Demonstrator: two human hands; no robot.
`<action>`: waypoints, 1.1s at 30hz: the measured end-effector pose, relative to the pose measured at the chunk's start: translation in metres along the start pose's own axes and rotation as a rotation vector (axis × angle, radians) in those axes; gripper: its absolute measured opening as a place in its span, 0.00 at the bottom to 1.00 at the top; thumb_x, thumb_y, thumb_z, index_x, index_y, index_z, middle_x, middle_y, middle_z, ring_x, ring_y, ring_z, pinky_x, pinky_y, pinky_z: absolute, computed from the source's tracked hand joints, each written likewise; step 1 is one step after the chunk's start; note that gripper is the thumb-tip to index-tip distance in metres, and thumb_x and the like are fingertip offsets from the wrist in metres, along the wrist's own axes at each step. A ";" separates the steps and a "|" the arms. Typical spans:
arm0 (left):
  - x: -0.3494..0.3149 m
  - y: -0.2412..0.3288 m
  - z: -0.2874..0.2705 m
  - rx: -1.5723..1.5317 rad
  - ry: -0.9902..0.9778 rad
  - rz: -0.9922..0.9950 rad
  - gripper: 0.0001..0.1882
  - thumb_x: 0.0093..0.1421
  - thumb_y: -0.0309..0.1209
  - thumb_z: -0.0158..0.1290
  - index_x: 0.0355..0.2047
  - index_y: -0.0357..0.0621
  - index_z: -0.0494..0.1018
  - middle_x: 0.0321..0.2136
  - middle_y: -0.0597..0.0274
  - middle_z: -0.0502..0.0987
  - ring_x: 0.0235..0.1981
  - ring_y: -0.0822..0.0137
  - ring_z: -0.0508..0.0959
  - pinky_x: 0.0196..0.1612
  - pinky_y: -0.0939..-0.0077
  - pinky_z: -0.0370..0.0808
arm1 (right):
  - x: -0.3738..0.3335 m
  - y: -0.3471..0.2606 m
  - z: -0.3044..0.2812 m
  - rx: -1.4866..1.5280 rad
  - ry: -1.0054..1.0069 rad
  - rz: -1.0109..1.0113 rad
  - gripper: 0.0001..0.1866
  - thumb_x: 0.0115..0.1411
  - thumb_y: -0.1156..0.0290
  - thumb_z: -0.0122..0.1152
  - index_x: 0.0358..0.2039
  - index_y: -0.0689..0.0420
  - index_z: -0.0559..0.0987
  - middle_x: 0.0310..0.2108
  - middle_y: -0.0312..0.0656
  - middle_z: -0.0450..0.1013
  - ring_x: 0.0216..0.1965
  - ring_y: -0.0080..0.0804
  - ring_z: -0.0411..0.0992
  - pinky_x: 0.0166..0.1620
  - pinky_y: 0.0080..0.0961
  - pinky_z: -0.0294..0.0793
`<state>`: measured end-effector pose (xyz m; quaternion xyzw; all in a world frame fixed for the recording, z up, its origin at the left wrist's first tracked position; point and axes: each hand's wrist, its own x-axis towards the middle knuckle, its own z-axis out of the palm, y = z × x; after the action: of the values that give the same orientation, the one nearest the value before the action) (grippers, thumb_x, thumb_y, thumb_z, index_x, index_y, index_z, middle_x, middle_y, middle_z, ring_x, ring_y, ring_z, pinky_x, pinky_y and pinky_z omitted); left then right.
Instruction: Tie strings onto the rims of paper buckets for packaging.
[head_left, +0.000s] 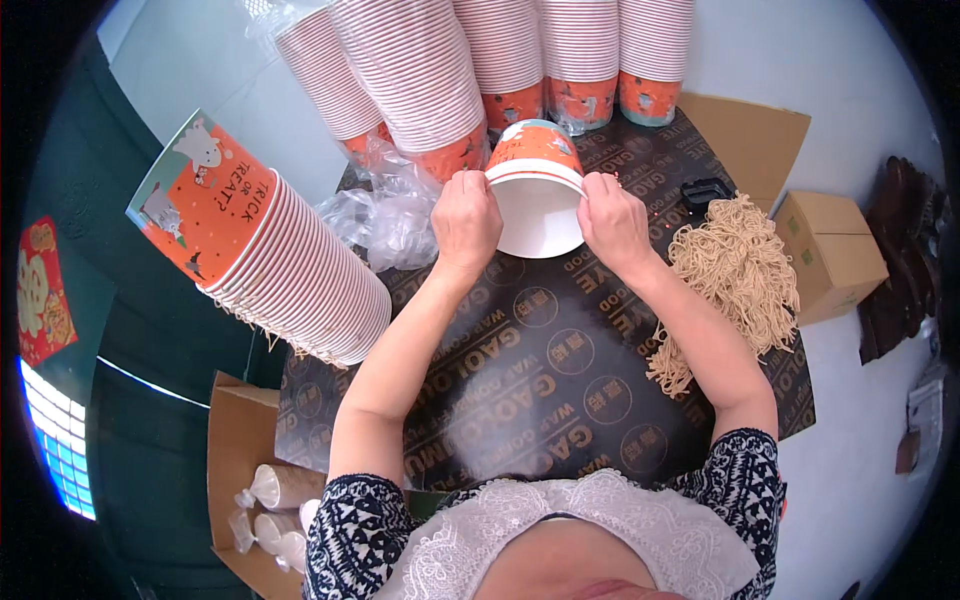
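Observation:
Both hands hold one orange paper cup (535, 190) with a white inside, tilted so its open mouth faces me, above the far part of a black board table (520, 390). My left hand (466, 218) pinches the rim on the cup's left side. On the right side of the rim sits my right hand (612, 220), also pinching. A pile of tan string loops (735, 270) lies on the table just right of my right forearm. A long stack of matching orange cups (270, 250) lies on its side to my left.
Several tall cup stacks (500, 60) lean in from the far edge, with crumpled clear plastic wrap (390, 215) beneath them. A small black object (703, 190) lies by the strings. Cardboard boxes stand at right (830, 255) and lower left (245, 470), the latter holding bagged items.

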<state>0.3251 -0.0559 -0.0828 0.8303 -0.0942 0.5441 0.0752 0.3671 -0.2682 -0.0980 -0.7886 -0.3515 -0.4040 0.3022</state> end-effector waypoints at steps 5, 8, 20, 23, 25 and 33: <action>0.000 -0.001 -0.012 0.038 -0.137 -0.071 0.08 0.52 0.22 0.54 0.32 0.41 0.68 0.34 0.49 0.78 0.27 0.48 0.79 0.29 0.56 0.75 | 0.001 -0.009 -0.005 0.011 -0.042 0.014 0.09 0.54 0.80 0.58 0.34 0.59 0.68 0.28 0.51 0.70 0.28 0.54 0.74 0.30 0.44 0.73; 0.006 0.008 -0.021 0.047 -0.171 -0.041 0.09 0.51 0.22 0.52 0.33 0.38 0.66 0.44 0.39 0.77 0.23 0.47 0.79 0.25 0.56 0.76 | -0.002 -0.006 -0.005 0.027 -0.094 0.009 0.09 0.54 0.79 0.57 0.34 0.60 0.67 0.28 0.52 0.72 0.29 0.53 0.75 0.31 0.45 0.74; -0.007 -0.013 -0.045 -0.026 -0.374 -0.111 0.15 0.56 0.22 0.52 0.44 0.43 0.70 0.37 0.47 0.79 0.35 0.47 0.80 0.35 0.54 0.76 | -0.008 -0.007 -0.015 0.400 -0.306 0.168 0.18 0.57 0.76 0.59 0.48 0.61 0.69 0.34 0.48 0.75 0.34 0.38 0.76 0.38 0.33 0.76; -0.008 -0.012 -0.043 -0.045 -0.358 -0.119 0.14 0.56 0.21 0.51 0.44 0.43 0.70 0.39 0.46 0.78 0.36 0.46 0.80 0.35 0.52 0.76 | -0.011 -0.011 -0.012 0.305 -0.225 0.141 0.16 0.56 0.77 0.58 0.46 0.61 0.70 0.30 0.47 0.74 0.31 0.38 0.76 0.35 0.34 0.75; -0.008 -0.012 -0.045 -0.116 -0.377 -0.098 0.18 0.56 0.20 0.49 0.48 0.43 0.71 0.42 0.46 0.77 0.36 0.45 0.80 0.37 0.52 0.77 | -0.009 -0.018 -0.021 0.376 -0.267 0.155 0.14 0.56 0.78 0.58 0.43 0.62 0.70 0.26 0.46 0.72 0.27 0.38 0.75 0.33 0.34 0.74; -0.002 -0.027 -0.101 -0.709 -0.582 -0.577 0.21 0.58 0.19 0.44 0.52 0.31 0.71 0.37 0.59 0.81 0.38 0.71 0.79 0.43 0.76 0.74 | -0.013 0.015 -0.095 0.415 -0.512 0.071 0.06 0.60 0.73 0.58 0.32 0.63 0.79 0.29 0.43 0.76 0.34 0.35 0.74 0.40 0.30 0.73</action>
<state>0.2412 -0.0069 -0.0453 0.8625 -0.0570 0.1838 0.4680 0.3332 -0.3532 -0.0649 -0.7979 -0.4630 -0.1017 0.3723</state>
